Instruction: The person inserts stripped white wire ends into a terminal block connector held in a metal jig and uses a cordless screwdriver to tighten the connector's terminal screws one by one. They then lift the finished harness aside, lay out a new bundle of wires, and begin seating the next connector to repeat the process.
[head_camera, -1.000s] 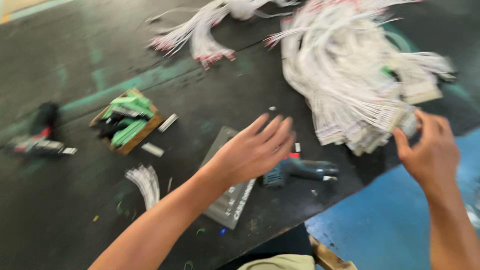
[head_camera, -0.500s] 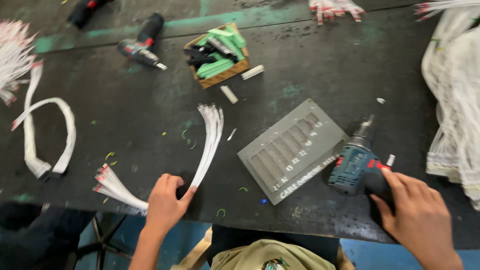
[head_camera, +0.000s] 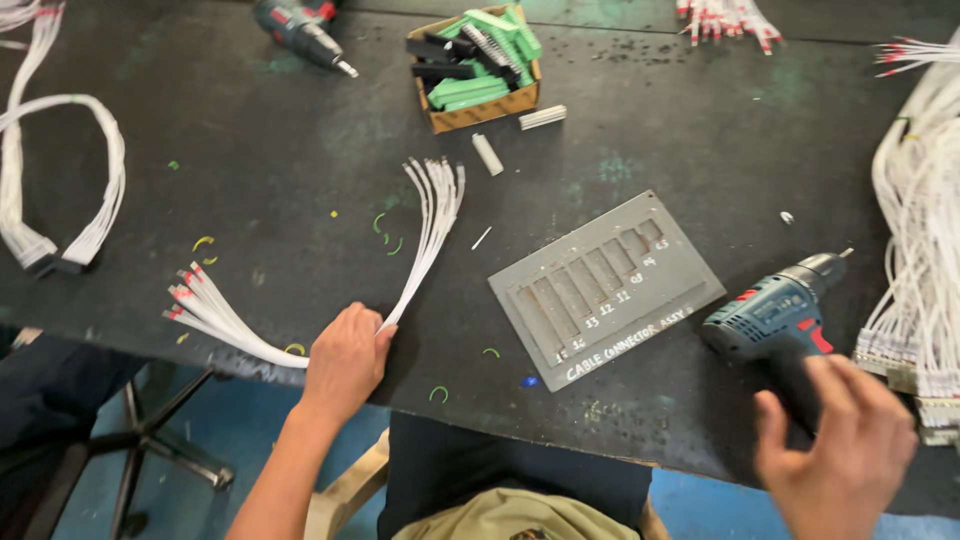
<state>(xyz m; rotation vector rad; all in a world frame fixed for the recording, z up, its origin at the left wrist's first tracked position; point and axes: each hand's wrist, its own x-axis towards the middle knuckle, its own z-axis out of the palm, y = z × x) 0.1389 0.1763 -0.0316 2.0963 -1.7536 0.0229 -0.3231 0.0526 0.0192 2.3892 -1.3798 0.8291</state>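
Vs. half a sec ago: view has pulled back a bit and shifted right, so more of the table's near edge and right side show. Left hand (head_camera: 345, 358) is at the same spot, closed on the bend of the white wire bundle (head_camera: 425, 235) at the near table edge; bundle lies in the same V, red-tipped ends fanned out to the left, bare ends pointing up toward the table middle. Right hand (head_camera: 835, 455) was on the grip of the blue cordless drill (head_camera: 775, 318); now fingers are spread open just off it, at the handle end, blurred, so contact can't be told. Drill lies on its side, bit pointing up-right.

Grey slotted jig plate (head_camera: 605, 288) sits tilted btwn the two hands, apart from both. Cardboard box of green connectors (head_camera: 478, 68) is at the far side, a 2nd drill (head_camera: 300, 30) to its left. Looped white harness (head_camera: 60, 200) at left edge, big pile of white wires (head_camera: 920, 250) along right edge, touching nothing the right hand has.

Open room: dark tabletop (head_camera: 250, 150) btwn the bundle and the far box is bare except small green clippings. Chair base (head_camera: 150, 440) shows under the near-left edge.
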